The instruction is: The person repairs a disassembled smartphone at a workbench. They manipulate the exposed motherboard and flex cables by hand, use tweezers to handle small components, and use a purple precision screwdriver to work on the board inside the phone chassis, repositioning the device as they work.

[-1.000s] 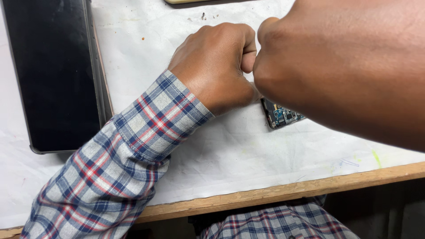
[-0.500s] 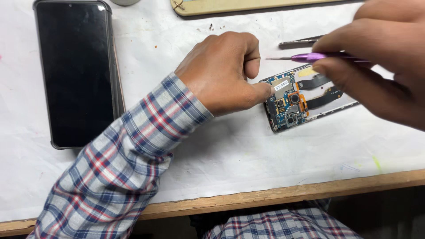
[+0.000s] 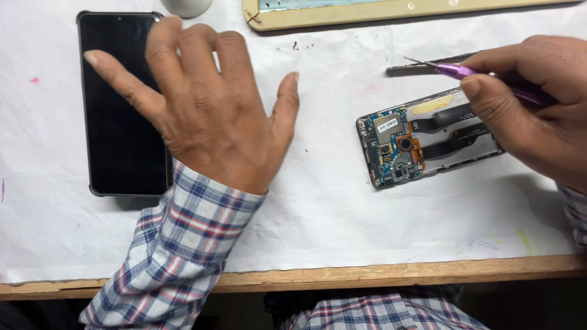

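An opened phone (image 3: 428, 137) with its circuit board and flex cables bare lies on the white paper at right. My right hand (image 3: 532, 107) rests over its right end and grips a thin purple screwdriver (image 3: 465, 71), whose tip points left above the phone. My left hand (image 3: 202, 104) hovers in the middle with fingers spread and nothing in it, partly over the right edge of a black phone (image 3: 119, 104) lying screen up at left.
A dark narrow metal strip (image 3: 422, 68) lies just behind the opened phone. A wooden-framed board (image 3: 391, 11) runs along the back edge. A grey round base (image 3: 186, 6) shows at top. White paper (image 3: 330, 201) covers the wooden bench (image 3: 397, 275).
My left hand has let go of the opened phone, moved left and spread its fingers. My right hand has shifted right with the screwdriver, leaving the opened phone in full view.
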Motion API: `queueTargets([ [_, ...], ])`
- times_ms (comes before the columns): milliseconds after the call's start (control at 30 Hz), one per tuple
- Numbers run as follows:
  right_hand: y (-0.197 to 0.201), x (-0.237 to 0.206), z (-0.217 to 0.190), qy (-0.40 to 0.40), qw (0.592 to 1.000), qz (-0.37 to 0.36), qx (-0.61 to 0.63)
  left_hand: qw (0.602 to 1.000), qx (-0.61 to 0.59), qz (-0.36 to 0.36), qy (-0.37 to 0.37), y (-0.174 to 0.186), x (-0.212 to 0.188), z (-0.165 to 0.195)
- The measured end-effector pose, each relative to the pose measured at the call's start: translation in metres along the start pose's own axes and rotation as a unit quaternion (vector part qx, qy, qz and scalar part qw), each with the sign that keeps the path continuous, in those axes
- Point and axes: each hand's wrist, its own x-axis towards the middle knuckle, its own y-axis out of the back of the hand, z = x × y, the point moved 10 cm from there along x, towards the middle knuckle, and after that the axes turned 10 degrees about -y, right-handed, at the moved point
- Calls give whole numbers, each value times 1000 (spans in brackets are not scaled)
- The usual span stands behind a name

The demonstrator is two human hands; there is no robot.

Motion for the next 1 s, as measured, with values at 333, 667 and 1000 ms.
queueTargets([
  [333, -3, -4, -6, 8, 998, -47, -46, 1000, 10, -8, 17, -6, -5, -13],
  [667, 7, -13, 9, -10, 993, 35, 113, 983, -163, 48, -73, 1, 16, 34],
  [1000, -13, -31, 84, 11, 959, 153, 237, 935, -352, 29, -26, -35, 40, 78],
])
